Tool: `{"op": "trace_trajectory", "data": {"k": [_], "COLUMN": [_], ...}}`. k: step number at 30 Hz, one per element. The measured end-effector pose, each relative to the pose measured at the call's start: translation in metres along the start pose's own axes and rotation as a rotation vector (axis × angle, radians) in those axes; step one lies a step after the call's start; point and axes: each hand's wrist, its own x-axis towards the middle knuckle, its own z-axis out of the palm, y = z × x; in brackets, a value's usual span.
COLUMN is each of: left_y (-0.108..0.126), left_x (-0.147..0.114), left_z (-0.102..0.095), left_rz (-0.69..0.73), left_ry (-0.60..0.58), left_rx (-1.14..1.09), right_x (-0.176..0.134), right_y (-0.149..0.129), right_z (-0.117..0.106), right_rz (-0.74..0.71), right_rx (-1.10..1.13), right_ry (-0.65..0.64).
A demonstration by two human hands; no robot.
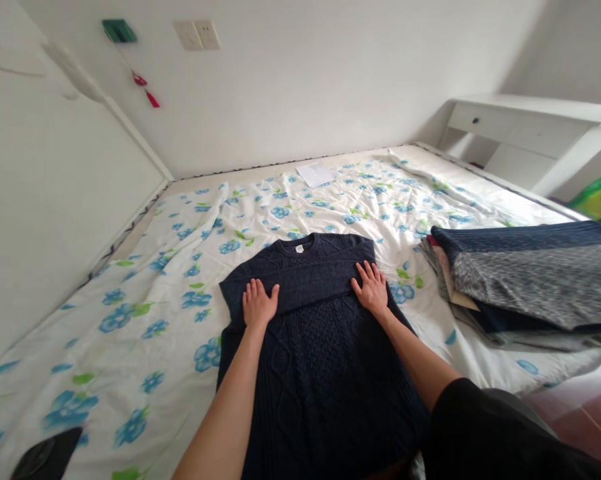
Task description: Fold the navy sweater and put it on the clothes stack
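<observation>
Sleeves folded in, body still lying full length

Both hands are pressing flat, fingers spread: left hand (258,304) at 9 o'clock, right hand (371,288) at 3 o'clock on the dark navy cable-knit sweater (315,347), which is lying mid-bed on the white blue-flowered sheet (145,293); the lengthwise fold is remaining.

Knit wool on printed cotton, all of it matt

The sweater (320,347) is a thick dark navy cable knit, ribbed and bumpy, with no sheen; both bare hands, left hand (258,304) and right hand (371,288), lie flat on its rough weave. Under it the bed sheet (130,313) is thin, smooth, creased cloth printed with blue flowers. Toward the bed's right edge the stack of folded clothes (520,280) shows flecked, coarser knits. A sheet of plain matt paper (315,174) lies near the far edge. The desk (530,127) looks smooth, white-painted.
</observation>
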Motion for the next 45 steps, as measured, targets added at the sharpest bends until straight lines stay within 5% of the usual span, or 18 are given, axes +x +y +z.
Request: {"op": "trace_trajectory", "data": {"k": [8,19,23,27,30,33,36,45], "left_y": [-0.097,-0.109,-0.087,-0.019,0.043,0.07,0.046,-0.095], "left_x": [0.058,0.072,0.073,0.075,0.079,0.091,0.111,0.138], "left_z": [-0.009,-0.01,-0.024,-0.022,-0.008,0.005,0.006,-0.026], "left_rz": [-0.032,0.003,-0.054,0.211,0.425,0.42,0.278,-0.045], "left_ry": [0.04,0.061,0.018,0.149,0.077,-0.048,-0.117,-0.023], "left_rx": [-0.051,-0.037,0.029,0.067,0.074,0.093,0.079,0.003], "right_x": [0.003,0.006,0.005,0.005,0.006,0.008,0.008,0.009], "right_y": [0.0,-0.003,-0.005,-0.006,-0.007,-0.007,-0.007,-0.008], "right_z": [0.0,-0.003,-0.003,-0.002,-0.002,-0.002,-0.003,-0.006], "right_rz": [0.002,0.018,0.018,0.024,0.028,0.024,0.02,0.023], "right_rx": [0.005,-0.017,-0.02,-0.003,0.002,0.006,0.014,0.032], "right_ry": [-0.003,-0.033,-0.036,-0.015,-0.024,-0.029,-0.026,-0.029]}}
